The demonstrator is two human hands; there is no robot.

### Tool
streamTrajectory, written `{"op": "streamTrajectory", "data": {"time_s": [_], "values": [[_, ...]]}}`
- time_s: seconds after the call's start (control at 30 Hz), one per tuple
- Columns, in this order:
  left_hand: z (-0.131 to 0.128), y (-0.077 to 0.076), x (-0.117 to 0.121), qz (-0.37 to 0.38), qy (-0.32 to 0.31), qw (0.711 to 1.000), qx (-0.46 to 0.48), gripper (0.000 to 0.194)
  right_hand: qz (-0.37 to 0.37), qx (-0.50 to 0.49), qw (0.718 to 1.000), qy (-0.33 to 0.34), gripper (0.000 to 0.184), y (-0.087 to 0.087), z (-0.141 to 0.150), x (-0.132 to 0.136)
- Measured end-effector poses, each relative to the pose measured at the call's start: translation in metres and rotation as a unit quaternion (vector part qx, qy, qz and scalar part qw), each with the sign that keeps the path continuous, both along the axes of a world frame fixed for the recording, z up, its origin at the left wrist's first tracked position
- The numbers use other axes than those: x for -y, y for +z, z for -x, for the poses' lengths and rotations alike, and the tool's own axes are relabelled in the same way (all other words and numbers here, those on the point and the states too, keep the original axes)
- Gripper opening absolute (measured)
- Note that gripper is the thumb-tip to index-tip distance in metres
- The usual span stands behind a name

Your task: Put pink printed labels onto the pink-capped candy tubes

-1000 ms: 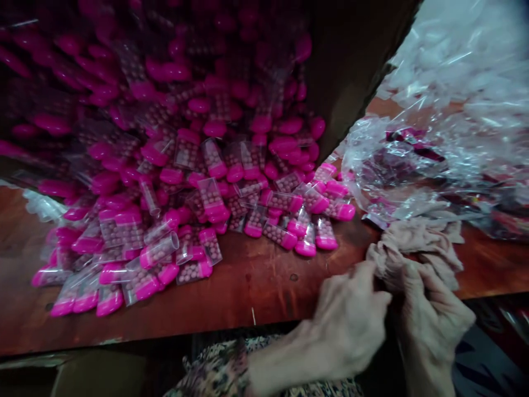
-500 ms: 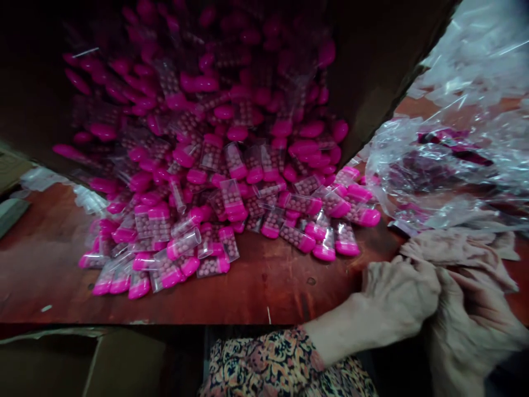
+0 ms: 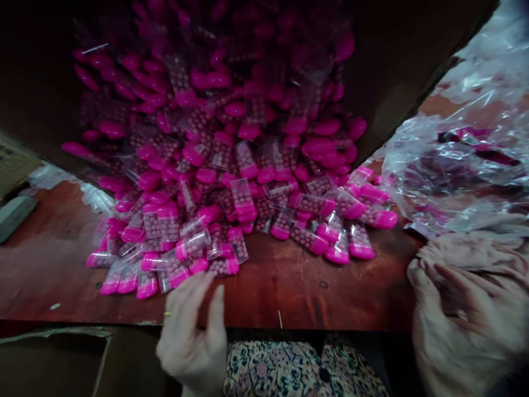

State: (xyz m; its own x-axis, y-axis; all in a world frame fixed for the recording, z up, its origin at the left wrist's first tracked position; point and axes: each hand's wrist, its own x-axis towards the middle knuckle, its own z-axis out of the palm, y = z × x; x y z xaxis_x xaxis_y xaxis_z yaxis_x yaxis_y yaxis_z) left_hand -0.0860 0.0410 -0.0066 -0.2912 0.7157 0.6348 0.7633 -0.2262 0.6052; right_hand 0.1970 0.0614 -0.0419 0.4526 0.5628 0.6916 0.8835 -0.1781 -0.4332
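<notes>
Left hand: I saw the left hand [image 3: 190, 336] had let go of the cloth and swung over to the near edge of the pile; its fingers [image 3: 194, 300] were spread, the thumb stood apart, and it held nothing I could make out.
Right hand: The right hand [image 3: 467, 325] stayed at the far right, resting in the cloth with its fingers curled; I could not tell whether they were pinching the fabric.
Cloth: The cloth [image 3: 467, 248] was a crumpled, pale pinkish bunch at the right edge of the table, under and around the right hand.
Packets: The packets [image 3: 243, 201], clear tubes of beads with pink caps, lay heaped in a loose pile, with the left fingertips just beside its near edge; I could not tell whether they touched.
Table: The table [image 3: 285, 292] was reddish-brown wood, and it ran beneath the pile and the cloth.
Bag: A clear plastic bag [image 3: 450, 171] lay to the right, beyond the cloth, with pink shapes showing through it.
Carton: A dark carton wall [image 3: 397, 82] rose behind the pile on the far side.
</notes>
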Motion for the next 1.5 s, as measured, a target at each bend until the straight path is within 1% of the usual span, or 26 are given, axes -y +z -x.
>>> {"op": "streamTrajectory", "data": {"time_s": [0.03, 0.07, 0.13, 0.2, 0.27, 0.33, 0.37, 0.43, 0.5, 0.53, 0.6, 0.7, 0.8, 0.9, 0.97, 1.0, 1.03, 1.07, 1.1, 1.13, 1.17, 1.2, 1.27, 1.33, 1.43, 1.5], "values": [[0.011, -0.003, -0.002, -0.021, 0.029, 0.999, -0.024, 0.045, -0.013, 0.022, 1.0, 0.017, 0.026, 0.005, 0.011, 0.0], [0.019, -0.006, -0.006, -0.02, 0.049, 0.997, -0.052, 0.043, -0.013, 0.032, 0.998, 0.053, 0.024, 0.009, 0.023, 0.0], [0.031, -0.012, -0.016, 0.003, 0.075, 0.992, -0.101, 0.043, -0.003, 0.006, 0.992, 0.122, 0.02, 0.016, 0.048, -0.002], [0.036, -0.018, -0.026, 0.034, 0.08, 0.987, -0.131, 0.053, 0.019, -0.028, 0.977, 0.21, 0.015, 0.021, 0.076, -0.006], [0.035, -0.023, -0.034, 0.066, 0.071, 0.984, -0.15, 0.068, 0.059, -0.075, 0.95, 0.296, 0.012, 0.024, 0.104, -0.014], [0.031, -0.027, -0.039, 0.094, 0.058, 0.978, -0.174, 0.081, 0.101, -0.106, 0.93, 0.338, 0.015, 0.024, 0.132, -0.022], [0.029, -0.029, -0.041, 0.106, 0.054, 0.974, -0.192, 0.084, 0.118, -0.108, 0.919, 0.359, 0.018, 0.023, 0.145, -0.026], [0.026, -0.031, -0.043, 0.125, 0.048, 0.965, -0.227, 0.082, 0.142, -0.092, 0.904, 0.392, 0.026, 0.017, 0.169, -0.031], [0.023, -0.033, -0.044, 0.135, 0.038, 0.958, -0.249, 0.074, 0.165, -0.065, 0.899, 0.401, 0.031, 0.007, 0.185, -0.033], [0.021, -0.035, -0.043, 0.133, 0.03, 0.957, -0.254, 0.071, 0.168, -0.052, 0.902, 0.395, 0.033, 0.002, 0.189, -0.032], [0.014, -0.037, -0.043, 0.117, 0.007, 0.96, -0.256, 0.067, 0.164, -0.04, 0.906, 0.388, 0.035, -0.008, 0.188, -0.029], [-0.002, -0.041, -0.043, 0.099, -0.039, 0.961, -0.254, 0.063, 0.132, -0.039, 0.912, 0.385, 0.037, -0.015, 0.17, -0.024], [-0.023, -0.042, -0.045, 0.116, -0.062, 0.953, -0.273, 0.055, 0.121, -0.036, 0.923, 0.364, 0.036, -0.013, 0.144, -0.02], [-0.035, -0.037, -0.045, 0.121, -0.077, 0.95, -0.279, 0.049, 0.133, -0.049, 0.929, 0.343, 0.034, -0.01, 0.125, -0.014], [-0.03, -0.03, -0.038, 0.082, -0.1, 0.958, -0.254, 0.051, 0.132, -0.057, 0.929, 0.34, 0.034, -0.01, 0.119, -0.01], [-0.024, -0.026, -0.033, 0.052, -0.101, 0.966, -0.234, 0.053, 0.127, -0.058, 0.93, 0.339, 0.034, -0.011, 0.117, -0.008], [-0.014, -0.023, -0.027, 0.029, -0.087, 0.973, -0.214, 0.054, 0.122, -0.059, 0.932, 0.337, 0.033, -0.012, 0.117, -0.007], [-0.003, -0.021, -0.02, 0.007, -0.055, 0.98, -0.191, 0.055, 0.116, -0.059, 0.933, 0.335, 0.033, -0.013, 0.117, -0.006], [0.009, -0.021, -0.013, -0.01, 0.001, 0.987, -0.163, 0.055, 0.111, -0.058, 0.934, 0.333, 0.032, -0.014, 0.118, -0.005], [0.022, -0.022, -0.006, -0.005, 0.052, 0.989, -0.14, 0.056, 0.108, -0.056, 0.936, 0.331, 0.032, -0.015, 0.119, -0.005], [0.033, -0.025, -0.001, 0.02, 0.09, 0.988, -0.127, 0.059, 0.107, -0.054, 0.937, 0.328, 0.031, -0.016, 0.121, -0.005], [0.041, -0.028, 0.002, 0.061, 0.108, 0.985, -0.12, 0.067, 0.108, -0.051, 0.938, 0.324, 0.031, -0.016, 0.123, -0.004], [0.049, -0.038, 0.004, 0.151, 0.092, 0.976, -0.124, 0.087, 0.105, -0.044, 0.941, 0.319, 0.032, -0.017, 0.127, -0.005], [0.044, -0.045, 0.001, 0.202, 0.079, 0.963, -0.161, 0.099, 0.093, -0.038, 0.943, 0.318, 0.031, -0.018, 0.13, -0.006], [0.024, -0.05, -0.006, 0.231, 0.102, 0.942, -0.223, 0.104, 0.061, -0.038, 0.945, 0.319, 0.028, -0.019, 0.128, -0.007], [0.011, -0.05, -0.009, 0.237, 0.103, 0.935, -0.243, 0.105, 0.047, -0.041, 0.949, 0.308, 0.028, -0.019, 0.123, -0.007]]}}
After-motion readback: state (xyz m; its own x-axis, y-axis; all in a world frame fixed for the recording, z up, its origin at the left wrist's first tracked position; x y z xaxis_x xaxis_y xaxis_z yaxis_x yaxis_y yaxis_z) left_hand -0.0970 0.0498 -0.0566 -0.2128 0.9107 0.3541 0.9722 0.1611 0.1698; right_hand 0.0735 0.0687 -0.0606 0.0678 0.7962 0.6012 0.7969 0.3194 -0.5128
